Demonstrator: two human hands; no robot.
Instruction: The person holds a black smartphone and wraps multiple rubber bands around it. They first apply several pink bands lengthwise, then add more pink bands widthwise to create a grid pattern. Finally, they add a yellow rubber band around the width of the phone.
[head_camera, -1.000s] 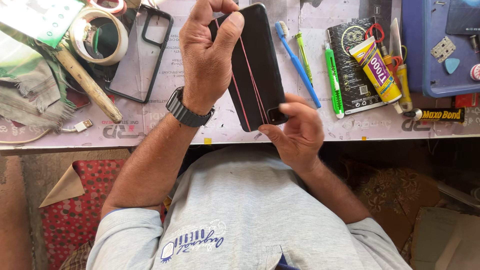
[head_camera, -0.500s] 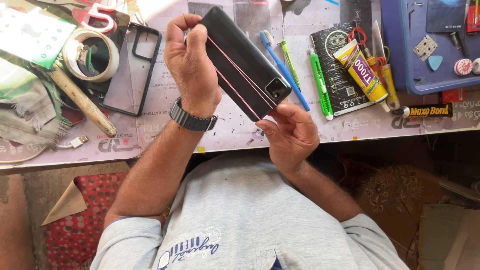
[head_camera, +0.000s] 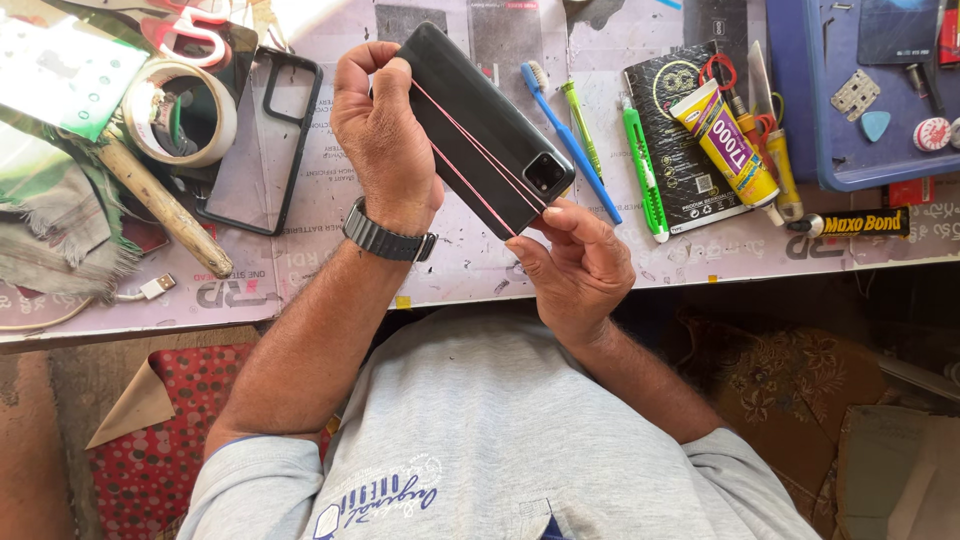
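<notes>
- Left hand (head_camera: 385, 140) fingers clamped on black phone (head_camera: 485, 125), now tilted toward 4 o'clock versus earlier.
- Right hand (head_camera: 575, 265) pinches its camera end; pink rubber band (head_camera: 470, 165) apparently stretched lengthwise.
- Phone held above table (head_camera: 480, 265).

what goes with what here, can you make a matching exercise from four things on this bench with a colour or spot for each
Things:
1. phone
2. toothbrush
3. roll of tape
4. clear phone case

Descriptions:
A. blue, lying on the bench beside the phone
B. flat on the bench, between the tape and the left hand
C. black, held in both hands, rubber bands around it
D. pale ring near the wooden handle

Pairs: 1-C, 2-A, 3-D, 4-B
</notes>
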